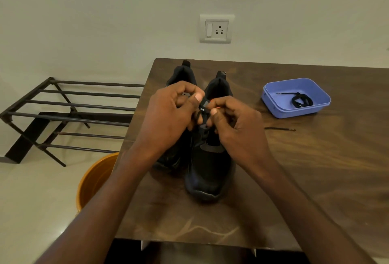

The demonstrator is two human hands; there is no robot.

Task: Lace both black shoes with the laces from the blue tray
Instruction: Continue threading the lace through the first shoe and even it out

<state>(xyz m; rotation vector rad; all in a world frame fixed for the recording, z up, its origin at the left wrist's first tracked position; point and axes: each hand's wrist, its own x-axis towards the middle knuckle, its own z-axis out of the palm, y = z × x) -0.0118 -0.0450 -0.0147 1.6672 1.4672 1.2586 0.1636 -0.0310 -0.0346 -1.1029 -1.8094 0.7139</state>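
Two black shoes stand side by side on the bench (pixel 315 169), toes toward the person. The right shoe (pixel 210 171) is the nearer one, at six o'clock from the hands; the left shoe (pixel 183 74) sits just beside it at nine o'clock, mostly hidden behind the left wrist.

Both hands meet over the tongue of the right shoe. The left hand (pixel 170 112) has its fingers curled, thumb tip pressed forward, pinching a dark strand at the shoe's throat. The right hand (pixel 233 124) mirrors it, fingers curled in and thumb nipping the same spot, so the two thumbs nearly touch. What they clamp looks like a lace, though the fingers cover most of it.

Over at two o'clock from the shoes, well apart, the blue tray (pixel 273 97) rests on the bench with one black lace (pixel 300 100) coiled inside, its tipped end pointing to nine o'clock. Just below the tray, at three o'clock from the hands, a loose lace end (pixel 280 129) lies flat on the wood.

Off the bench at nine o'clock stands a dark metal rack (pixel 69 114) on the floor, an orange bucket (pixel 94 179) at seven o'clock, and a wall socket (pixel 216 28) at twelve.
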